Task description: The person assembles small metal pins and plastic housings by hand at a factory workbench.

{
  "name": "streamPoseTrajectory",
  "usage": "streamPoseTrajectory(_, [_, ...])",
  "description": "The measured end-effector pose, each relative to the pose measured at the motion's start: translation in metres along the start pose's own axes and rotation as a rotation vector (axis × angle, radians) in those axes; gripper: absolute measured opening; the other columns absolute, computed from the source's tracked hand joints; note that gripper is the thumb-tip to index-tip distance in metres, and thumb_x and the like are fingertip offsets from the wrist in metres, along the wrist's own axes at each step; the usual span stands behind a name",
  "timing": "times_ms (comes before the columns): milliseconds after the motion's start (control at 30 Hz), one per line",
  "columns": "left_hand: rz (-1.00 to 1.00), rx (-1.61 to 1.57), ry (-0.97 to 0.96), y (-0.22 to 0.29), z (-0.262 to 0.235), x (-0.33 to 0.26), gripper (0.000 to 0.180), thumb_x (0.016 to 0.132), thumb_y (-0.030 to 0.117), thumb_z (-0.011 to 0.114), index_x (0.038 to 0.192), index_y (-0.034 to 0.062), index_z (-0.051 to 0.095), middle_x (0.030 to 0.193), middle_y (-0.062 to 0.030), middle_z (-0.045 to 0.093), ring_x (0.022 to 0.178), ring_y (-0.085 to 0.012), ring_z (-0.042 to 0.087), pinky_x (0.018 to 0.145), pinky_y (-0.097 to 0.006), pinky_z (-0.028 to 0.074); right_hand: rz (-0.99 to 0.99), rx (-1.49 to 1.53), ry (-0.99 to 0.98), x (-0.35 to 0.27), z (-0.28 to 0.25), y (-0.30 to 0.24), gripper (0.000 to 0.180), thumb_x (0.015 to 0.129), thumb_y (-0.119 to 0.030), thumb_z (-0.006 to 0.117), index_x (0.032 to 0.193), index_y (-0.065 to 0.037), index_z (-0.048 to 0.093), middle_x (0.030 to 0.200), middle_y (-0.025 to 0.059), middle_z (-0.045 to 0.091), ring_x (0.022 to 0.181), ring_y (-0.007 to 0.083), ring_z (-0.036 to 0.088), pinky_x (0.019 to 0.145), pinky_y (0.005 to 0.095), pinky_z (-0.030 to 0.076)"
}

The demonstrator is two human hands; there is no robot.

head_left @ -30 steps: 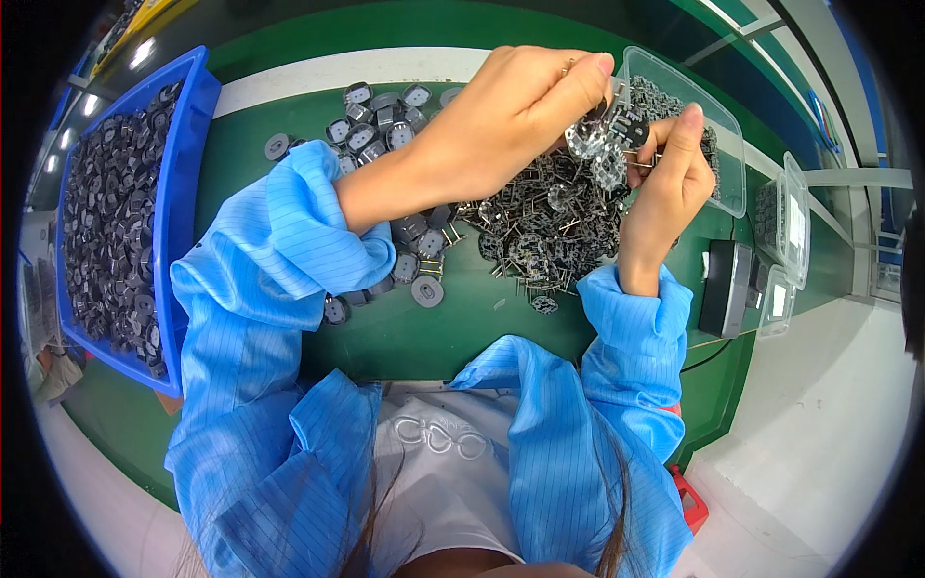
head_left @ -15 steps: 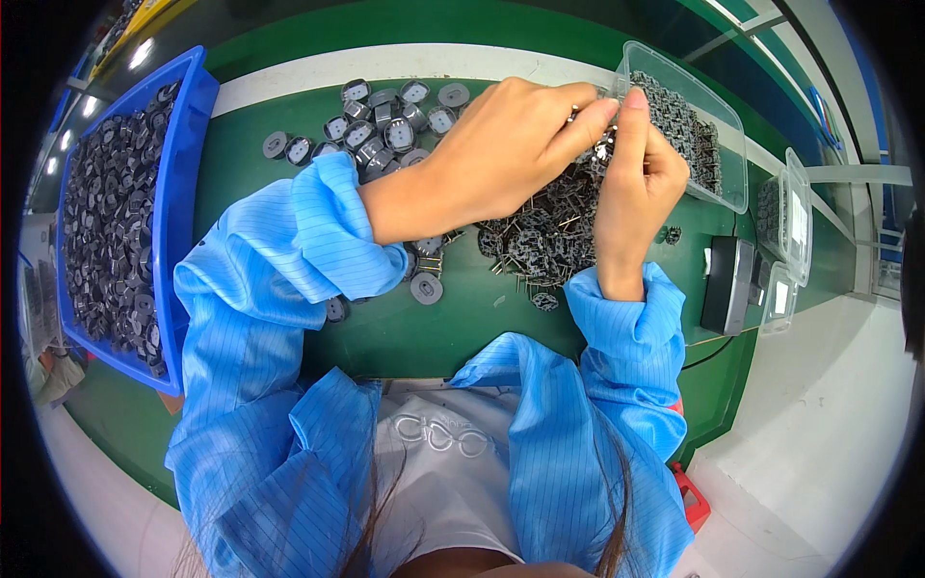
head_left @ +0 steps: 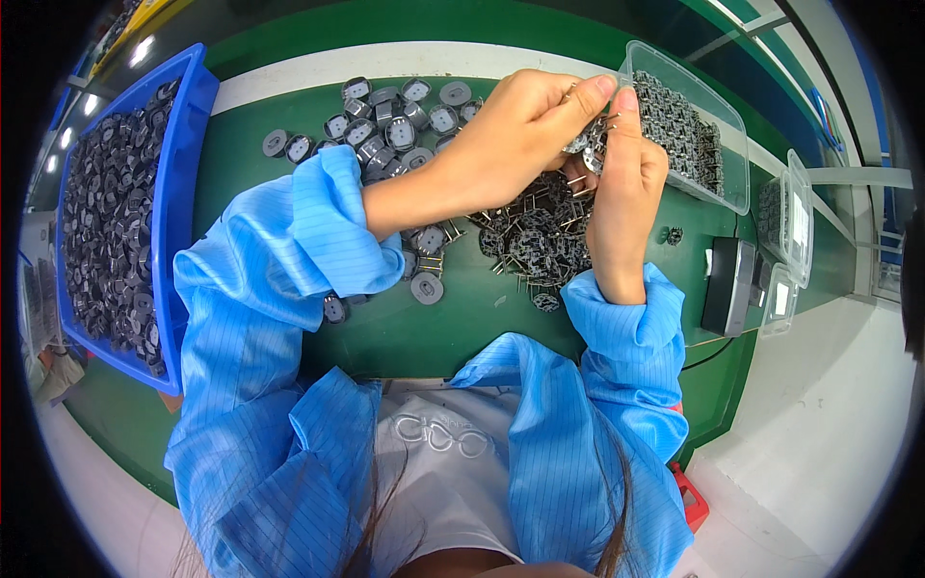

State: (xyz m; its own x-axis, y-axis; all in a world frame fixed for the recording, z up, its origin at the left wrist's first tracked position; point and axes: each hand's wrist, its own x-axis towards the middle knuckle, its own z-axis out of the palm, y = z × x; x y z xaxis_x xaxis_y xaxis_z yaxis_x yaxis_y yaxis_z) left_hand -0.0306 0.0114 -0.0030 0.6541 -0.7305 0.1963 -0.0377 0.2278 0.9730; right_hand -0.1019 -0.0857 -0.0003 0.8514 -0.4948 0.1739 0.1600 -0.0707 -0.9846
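My left hand [head_left: 515, 140] reaches across from the left, thumb and fingers closed around small black parts with metal pins [head_left: 592, 156]. Close against it, my right hand [head_left: 621, 207] is curled, its thumb pointing up beside those parts, its fingers partly hidden behind them. Shiny pins stick out between the two hands. How many pieces each hand holds is hard to make out. Directly below lies a heap of black pinned parts [head_left: 535, 246] on the green table. Round grey housings [head_left: 385, 130] are piled to the left, partly covered by my left forearm.
A blue bin [head_left: 193, 144] full of grey housings stands at the left. At the back right is a clear plastic box [head_left: 735, 183] of black parts in rows. One loose part [head_left: 673, 235], a black device [head_left: 727, 289] and lidded clear containers [head_left: 798, 222] are at the right.
Both hands have shifted slightly left and up. The right hand has turned a little, and more of the pinned parts show between the hands.
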Motion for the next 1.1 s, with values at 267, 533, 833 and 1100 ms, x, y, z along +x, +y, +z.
streamPoseTrajectory(267, [-0.058, -0.273, -0.086, 0.007, 0.003, 0.003, 0.041, 0.097, 0.041, 0.045, 0.077, 0.0064, 0.055, 0.057, 0.008, 0.037, 0.047, -0.0001, 0.029, 0.042, -0.019, 0.023, -0.059, 0.026, 0.015, 0.0, -0.002, 0.007, 0.049, 0.097, -0.038, 0.045, 0.059, -0.008, 0.054, 0.053, -0.0012, 0.049, 0.044, 0.0043, 0.041, 0.039, 0.0191, 0.03])
streamPoseTrajectory(533, [-0.029, -0.069, -0.152, 0.015, -0.006, 0.006, 0.044, 0.096, 0.041, 0.046, 0.08, 0.0027, 0.058, 0.057, 0.0021, 0.045, 0.049, -0.0035, 0.039, 0.043, -0.022, 0.028, -0.092, 0.094, -0.018, -0.004, -0.005, -0.003, 0.046, 0.097, -0.04, 0.042, 0.077, -0.003, 0.058, 0.062, 0.0011, 0.057, 0.049, 0.004, 0.047, 0.043, 0.0173, 0.035])
streamPoseTrajectory(833, [0.33, 0.501, 0.013, -0.007, -0.004, 0.008, 0.027, 0.096, 0.022, 0.048, 0.082, -0.0014, 0.048, 0.062, -0.0151, 0.04, 0.051, -0.0275, 0.036, 0.049, -0.036, 0.031, -0.312, -0.465, 0.214, 0.011, -0.008, 0.013, 0.048, 0.094, -0.022, 0.052, 0.053, 0.001, 0.046, 0.043, 0.004, 0.036, 0.039, 0.0091, 0.033, 0.038, 0.0319, 0.028])
streamPoseTrajectory(1100, [0.328, 0.868, 0.027, 0.003, -0.002, 0.0, 0.029, 0.088, 0.026, 0.06, 0.076, 0.0004, 0.053, 0.065, -0.0144, 0.051, 0.058, -0.0338, 0.049, 0.051, -0.04, 0.038, -0.295, -0.863, 0.242, 0.018, -0.034, -0.001, 0.049, 0.089, -0.034, 0.057, 0.052, -0.001, 0.055, 0.045, 0.0121, 0.05, 0.039, 0.0285, 0.048, 0.041, 0.0382, 0.035])
